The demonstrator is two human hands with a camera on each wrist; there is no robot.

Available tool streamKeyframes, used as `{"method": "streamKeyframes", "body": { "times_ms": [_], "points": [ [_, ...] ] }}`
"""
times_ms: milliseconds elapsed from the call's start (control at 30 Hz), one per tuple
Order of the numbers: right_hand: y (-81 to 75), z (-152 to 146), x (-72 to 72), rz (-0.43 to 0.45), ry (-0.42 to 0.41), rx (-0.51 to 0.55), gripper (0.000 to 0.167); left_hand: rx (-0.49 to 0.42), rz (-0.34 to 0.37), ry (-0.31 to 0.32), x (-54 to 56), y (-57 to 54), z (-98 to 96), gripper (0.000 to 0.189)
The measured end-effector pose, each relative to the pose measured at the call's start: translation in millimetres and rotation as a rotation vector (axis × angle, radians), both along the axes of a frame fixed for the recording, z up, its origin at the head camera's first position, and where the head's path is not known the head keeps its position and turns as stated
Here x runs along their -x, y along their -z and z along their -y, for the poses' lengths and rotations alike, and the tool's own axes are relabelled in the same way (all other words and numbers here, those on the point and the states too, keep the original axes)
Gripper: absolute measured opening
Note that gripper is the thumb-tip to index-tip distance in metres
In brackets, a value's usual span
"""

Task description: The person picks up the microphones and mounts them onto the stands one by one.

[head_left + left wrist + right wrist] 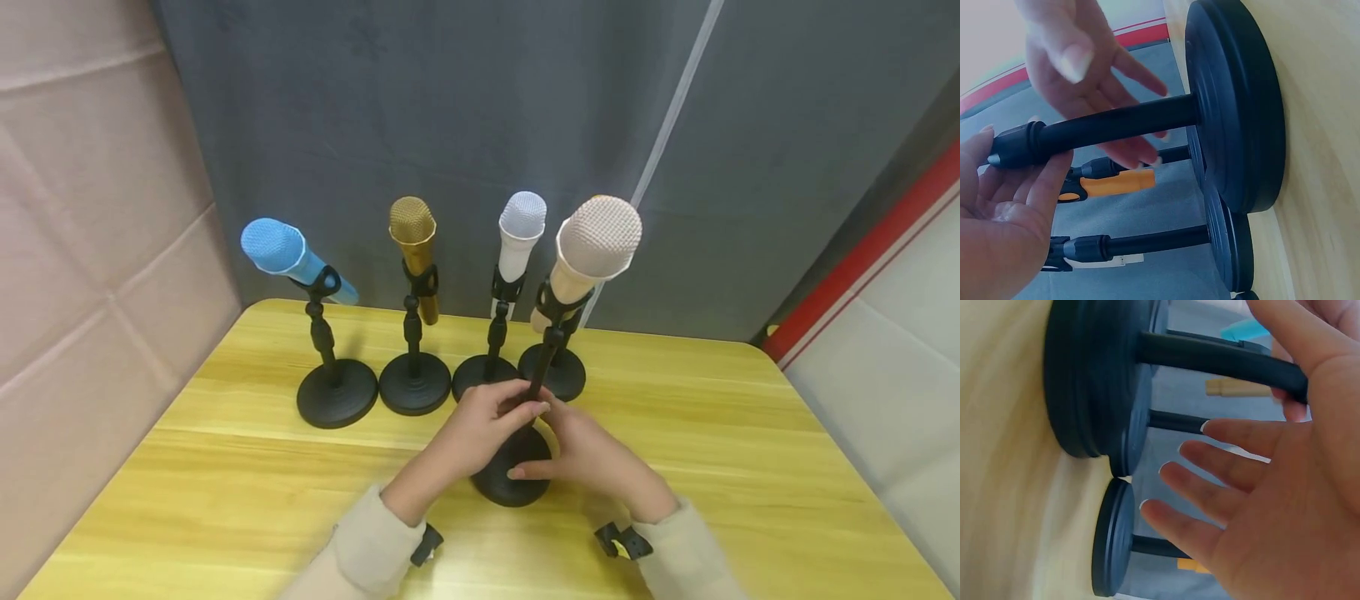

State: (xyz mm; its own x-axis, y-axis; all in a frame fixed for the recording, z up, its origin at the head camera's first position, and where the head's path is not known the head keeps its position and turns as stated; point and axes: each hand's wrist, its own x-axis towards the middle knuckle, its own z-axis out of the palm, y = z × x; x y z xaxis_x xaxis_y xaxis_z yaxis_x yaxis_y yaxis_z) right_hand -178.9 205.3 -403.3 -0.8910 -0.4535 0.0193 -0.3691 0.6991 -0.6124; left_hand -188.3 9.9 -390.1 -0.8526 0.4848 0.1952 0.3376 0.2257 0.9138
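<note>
A cream microphone [596, 242] tilts in the clip of a black desk stand, nearest me among a group of stands. My left hand [476, 425] grips the stand's pole [1116, 127] at its upper collar, thumb and fingers around it. Beside the pole, my right hand [585, 450] has its fingers spread and fairly straight, holding nothing. In the head view its thumb appears over the round black base [510, 479]; in the right wrist view the palm [1291, 500] is apart from the base. The base's underside is hidden, so contact with the table cannot be told.
Behind stand a blue microphone [277, 248], a gold one [414, 229] and a white one [521, 221], each on a black stand. Another stand base [566, 375] is partly hidden, its orange microphone [1119, 182] visible from the left wrist. A grey curtain [450, 100] backs the wooden table [225, 475].
</note>
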Motion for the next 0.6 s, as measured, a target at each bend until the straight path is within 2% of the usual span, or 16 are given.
{"method": "streamKeyframes", "body": {
  "times_ms": [167, 333, 600],
  "points": [
    [10.1, 4.7, -0.6, 0.014, -0.077, -0.014, 0.099, -0.019, -0.008, 0.004, 0.5, 0.6, -1.3, 0.03],
    [17.6, 10.0, -4.1, 0.073, -0.088, -0.068, 0.103, -0.027, -0.024, 0.002, -0.1, 1.1, -1.8, 0.027],
    [23.2, 12.5, -4.3, 0.033, -0.106, -0.14, 0.103, -0.013, -0.082, -0.002, -2.2, -0.2, -1.8, 0.025]
  ]
}}
